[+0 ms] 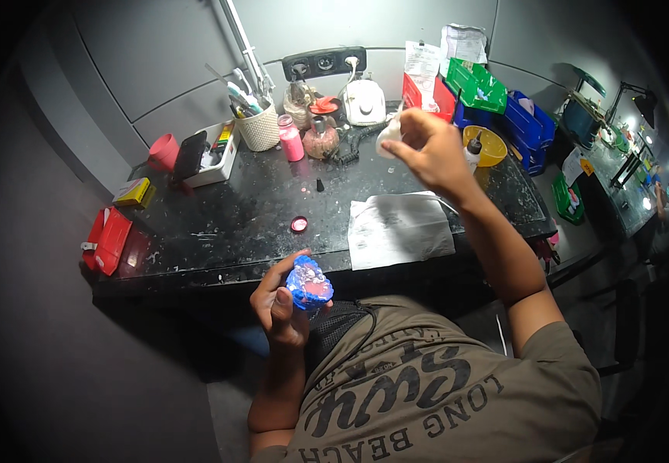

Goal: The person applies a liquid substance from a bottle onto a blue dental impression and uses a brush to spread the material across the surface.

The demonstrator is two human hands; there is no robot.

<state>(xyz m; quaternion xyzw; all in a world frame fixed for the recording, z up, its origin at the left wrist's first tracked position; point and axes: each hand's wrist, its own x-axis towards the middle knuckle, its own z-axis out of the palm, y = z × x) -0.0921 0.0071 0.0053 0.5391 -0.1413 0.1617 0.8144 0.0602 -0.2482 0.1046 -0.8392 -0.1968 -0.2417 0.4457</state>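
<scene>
My left hand (279,315), in front of the bench edge, is closed around a blue dental mould (299,276) with pink and whitish material in its hollow. The mould faces up. Raised over the back of the bench, my right hand (436,153) pinches a small white bottle (386,142). Its lower part bulges, and a thin tip seems to point up; the fingers hide some of it. Behind the bench middle stands a jar of pink powder (291,143), its top uncovered. A round pink lid (298,224) lies near the front edge.
A white sheet of paper (400,239) lies at the bench front. Along the back stand a white tool pot (257,130), a glass jar (320,142) and a white device (365,103). Green (476,86) and blue bins (526,130) and a yellow bowl (490,147) fill the right. A red case (106,241) sits left.
</scene>
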